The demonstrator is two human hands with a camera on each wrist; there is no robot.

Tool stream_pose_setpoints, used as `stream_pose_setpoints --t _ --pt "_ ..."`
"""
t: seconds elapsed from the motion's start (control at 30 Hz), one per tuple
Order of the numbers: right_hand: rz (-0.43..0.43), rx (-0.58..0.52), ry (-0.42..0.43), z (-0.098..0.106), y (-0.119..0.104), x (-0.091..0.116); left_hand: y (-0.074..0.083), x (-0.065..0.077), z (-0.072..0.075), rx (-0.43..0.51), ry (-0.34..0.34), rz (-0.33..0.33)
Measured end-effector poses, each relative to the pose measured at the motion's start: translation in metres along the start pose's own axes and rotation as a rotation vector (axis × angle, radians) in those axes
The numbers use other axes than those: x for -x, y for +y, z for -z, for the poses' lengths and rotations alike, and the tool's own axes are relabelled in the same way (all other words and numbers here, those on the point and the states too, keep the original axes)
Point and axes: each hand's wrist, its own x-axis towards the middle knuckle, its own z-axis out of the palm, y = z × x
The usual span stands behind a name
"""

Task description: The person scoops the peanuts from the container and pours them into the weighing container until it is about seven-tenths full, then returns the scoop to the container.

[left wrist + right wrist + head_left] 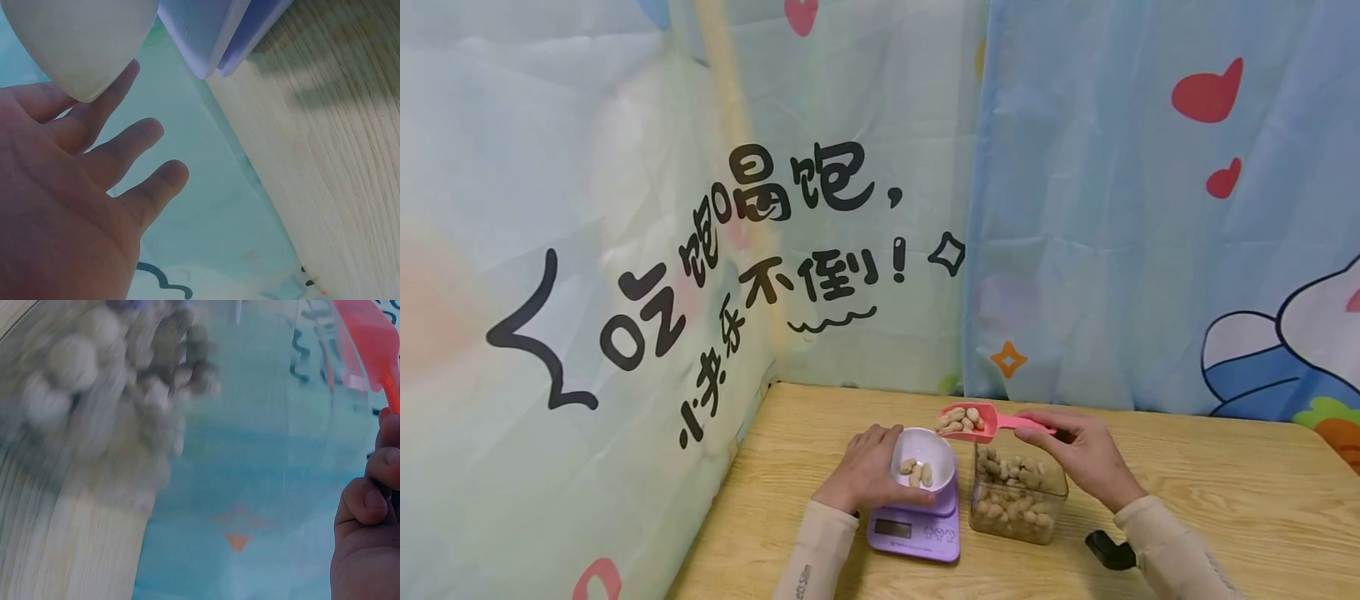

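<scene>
My left hand [867,473] grips a small white bowl [931,450], thumb along its near side and fingers at its far left side. Several peanuts [916,473] in shells lie in the bowl, which is over a purple kitchen scale [917,543]. The left wrist view shows the bowl [81,37] from outside, with some fingers spread beside it. My right hand [1090,454] holds a pink scoop [990,421] by its handle. Peanuts [958,418] fill the scoop, whose front end is right at the bowl's upper right rim.
A clear plastic container [1058,498] of peanuts stands right of the scale, below the scoop. A black object [1108,552] lies near the right sleeve. Printed curtains [865,350] hang along the left and back edges of the wooden table [1217,483].
</scene>
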Motion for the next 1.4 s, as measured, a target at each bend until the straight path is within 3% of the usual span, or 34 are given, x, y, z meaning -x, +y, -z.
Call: stream_pose_setpoints --t 0.27,0.6,1.4 --pt "0.005 -0.037 -0.056 -0.020 -0.010 -0.008 0.001 -0.001 0.002 -0.002 -0.008 -0.008" --pt "0.032 0.008 -0.120 -0.030 -0.011 -0.009 0.000 -0.001 0.002 0.005 -0.018 0.007" --pt "0.092 0.171 -0.226 -0.025 -0.016 -0.015 0.000 0.000 0.001 0.010 -0.021 0.006"
